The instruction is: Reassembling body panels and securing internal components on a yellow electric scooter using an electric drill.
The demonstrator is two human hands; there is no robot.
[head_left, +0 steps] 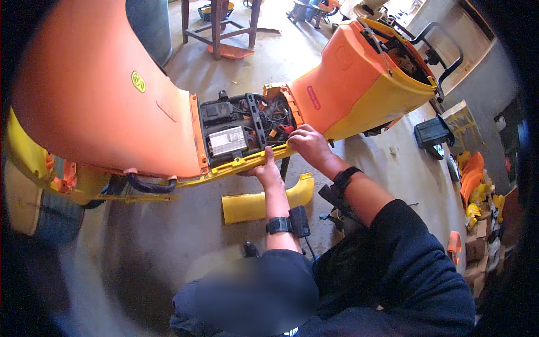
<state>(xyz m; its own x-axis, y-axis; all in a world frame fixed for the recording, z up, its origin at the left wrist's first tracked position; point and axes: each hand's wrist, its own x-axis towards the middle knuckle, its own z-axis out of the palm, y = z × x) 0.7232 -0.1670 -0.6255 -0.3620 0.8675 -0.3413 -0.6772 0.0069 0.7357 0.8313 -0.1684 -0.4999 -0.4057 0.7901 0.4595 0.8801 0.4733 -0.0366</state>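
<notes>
An orange and yellow scooter point(314, 90) stands before me with its footwell uncovered. In that opening lie a silver finned controller box point(227, 140), a black crossbar, and tangled wires with a red connector point(287, 129). My left hand point(268, 173) grips the yellow side trim point(238, 166) along the near edge, thumb on top and fingers hidden beneath. To its right, my right hand point(310, 147) is closed at the trim's right end, by the corner of the orange seat panel. Its fingers are bent together, and what they pinch is hidden.
On the floor under my arms lies a loose yellow panel point(247, 208). A wooden stool point(218, 28) stands beyond the scooter. Orange and yellow parts point(473, 177) are heaped at the right, near a black bin point(433, 132). A dark drum point(149, 31) is behind the front shield.
</notes>
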